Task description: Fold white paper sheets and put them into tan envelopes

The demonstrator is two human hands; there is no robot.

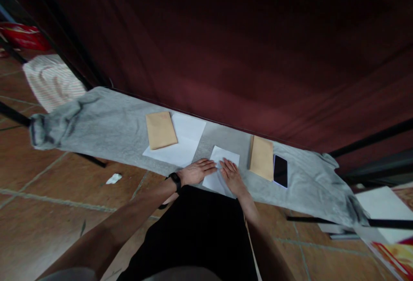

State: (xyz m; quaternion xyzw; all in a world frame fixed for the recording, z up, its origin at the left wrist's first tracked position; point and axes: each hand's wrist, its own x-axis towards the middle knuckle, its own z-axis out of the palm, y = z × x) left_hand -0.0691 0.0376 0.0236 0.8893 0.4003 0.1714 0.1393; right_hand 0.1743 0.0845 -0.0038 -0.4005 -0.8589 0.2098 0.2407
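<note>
A sheet of white paper (pixel 222 154), seemingly folded, lies in front of me on a grey cloth (pixel 106 121). My left hand (pixel 198 171), with a black band at the wrist, rests its outstretched fingers on the sheet's left edge. Flat on the same sheet, to the right, is my right hand (pixel 231 177) with its fingers extended. To the left, a brown envelope or packet (pixel 161 130) lies on larger white paper (pixel 190 130). Right of my hands is a second brown packet (pixel 262 157), with a dark-screened phone (pixel 280 171) beside it.
Behind the cloth-covered narrow surface hangs a dark red curtain (pixel 209 57). A striped cloth (pixel 53 81) and a red container (pixel 24 36) are at the left. Crumpled tissue (pixel 114 178) lies on the tiled floor (pixel 80 186). White board-like sheets (pixel 385 208) are at right.
</note>
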